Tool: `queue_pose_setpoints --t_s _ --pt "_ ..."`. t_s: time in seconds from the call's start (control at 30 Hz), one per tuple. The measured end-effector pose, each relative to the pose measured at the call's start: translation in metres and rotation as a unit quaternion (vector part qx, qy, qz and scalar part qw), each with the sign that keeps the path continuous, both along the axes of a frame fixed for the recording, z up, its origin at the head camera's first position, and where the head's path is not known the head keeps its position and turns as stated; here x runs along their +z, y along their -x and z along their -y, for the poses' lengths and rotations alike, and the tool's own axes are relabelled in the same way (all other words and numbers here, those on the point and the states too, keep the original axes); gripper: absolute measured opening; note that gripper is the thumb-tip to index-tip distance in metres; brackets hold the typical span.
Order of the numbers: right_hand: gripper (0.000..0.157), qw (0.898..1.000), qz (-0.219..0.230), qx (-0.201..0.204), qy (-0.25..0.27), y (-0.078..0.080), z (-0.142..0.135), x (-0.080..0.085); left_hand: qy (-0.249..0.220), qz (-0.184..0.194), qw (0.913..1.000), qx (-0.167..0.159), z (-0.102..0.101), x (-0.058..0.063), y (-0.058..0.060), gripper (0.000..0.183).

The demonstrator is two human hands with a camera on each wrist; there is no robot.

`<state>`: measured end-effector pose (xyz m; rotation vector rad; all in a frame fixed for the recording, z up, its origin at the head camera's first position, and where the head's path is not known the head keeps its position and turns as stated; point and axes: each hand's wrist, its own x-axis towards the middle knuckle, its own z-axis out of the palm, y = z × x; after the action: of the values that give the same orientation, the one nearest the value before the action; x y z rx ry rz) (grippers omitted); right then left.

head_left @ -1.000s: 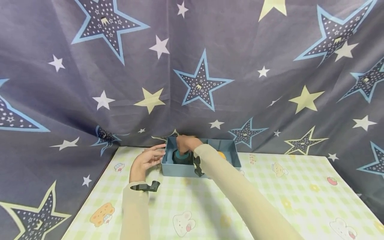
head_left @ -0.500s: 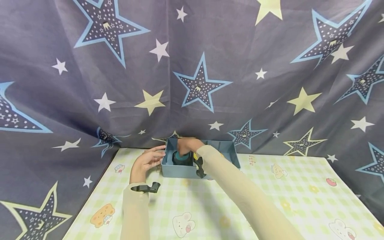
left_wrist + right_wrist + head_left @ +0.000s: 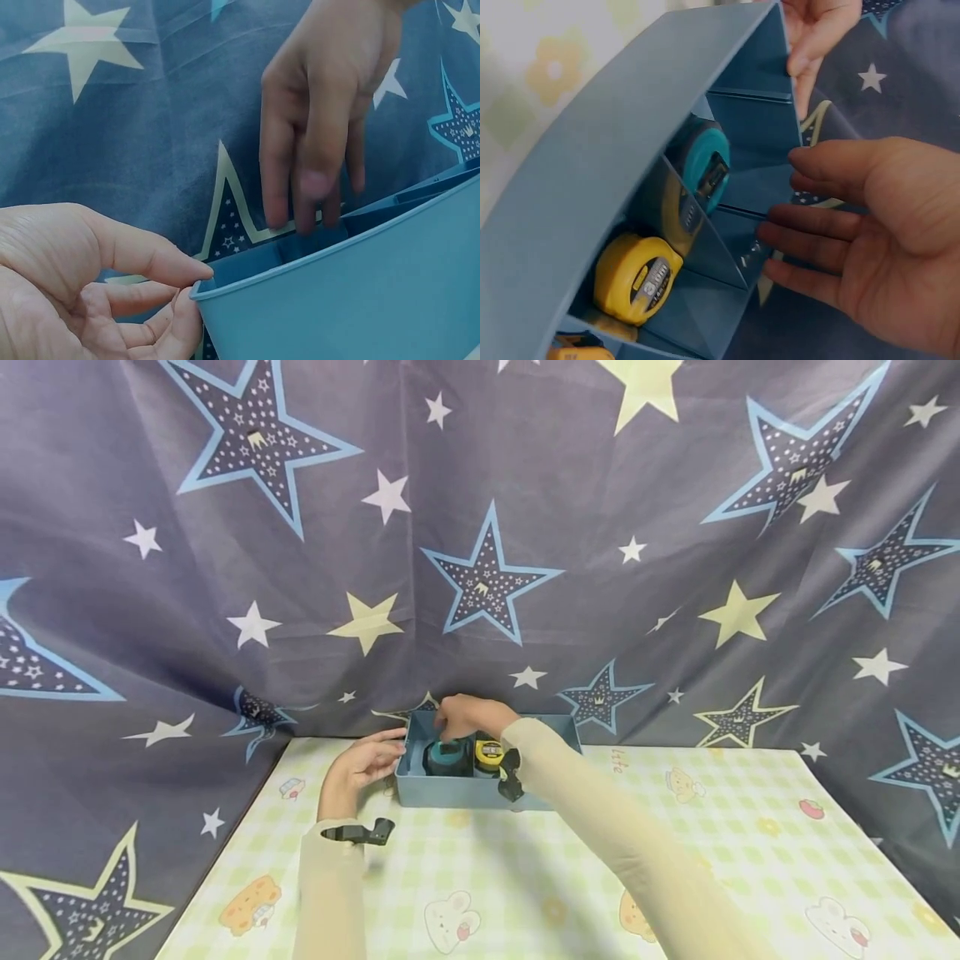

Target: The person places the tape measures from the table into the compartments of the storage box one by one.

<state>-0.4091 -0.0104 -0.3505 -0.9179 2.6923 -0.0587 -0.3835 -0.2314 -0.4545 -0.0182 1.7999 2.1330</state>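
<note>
A blue-grey divided box (image 3: 480, 793) stands at the table's back edge. My left hand (image 3: 367, 762) is at its left end, fingertips touching the outside of the end wall near the corner. Above the left part of the box hovers my right hand (image 3: 468, 714), fingers loosely extended and holding nothing. Below it, a teal and black tape measure (image 3: 707, 166) sits in one compartment. In the adjoining compartment lies a yellow tape measure (image 3: 634, 279), labelled 3m in the right wrist view. My right forearm covers the box's right part in the head view.
Part of an orange and black object (image 3: 579, 352) shows in a further compartment in the right wrist view. Thin dividers (image 3: 718, 244) separate the compartments. A dark star-patterned curtain (image 3: 315, 568) hangs right behind the box. A green checked cloth (image 3: 405, 877) covers the table.
My right hand has let go of the teal tape measure and risen from the compartment. Both tape measures now show more fully. My left hand has stayed at the box's left end.
</note>
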Motion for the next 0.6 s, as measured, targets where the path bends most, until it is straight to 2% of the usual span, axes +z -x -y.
queue_pose_setpoints --t_s 0.13,0.23,0.37,0.47,0.6 --pt "0.038 0.999 0.008 0.003 0.041 -0.004 -0.009 0.009 0.013 0.0 0.9999 0.001 0.0 0.001 -0.001 0.066" --pt "0.037 0.997 0.022 0.006 0.073 -0.008 -0.018 0.015 0.031 0.001 0.9994 0.012 -0.002 0.003 -0.002 0.064" --pt "0.038 0.995 0.017 0.019 0.1 -0.011 -0.03 0.024 0.069 -0.003 0.9971 0.03 -0.008 0.011 -0.003 0.064" --pt "0.04 0.993 0.012 0.019 0.12 -0.014 -0.04 0.03 0.115 -0.01 0.9921 0.05 -0.014 0.019 -0.005 0.064" --pt "0.043 0.988 0.021 0.009 0.154 -0.019 -0.054 0.038 0.175 -0.016 0.9802 0.091 -0.025 0.031 -0.011 0.063"
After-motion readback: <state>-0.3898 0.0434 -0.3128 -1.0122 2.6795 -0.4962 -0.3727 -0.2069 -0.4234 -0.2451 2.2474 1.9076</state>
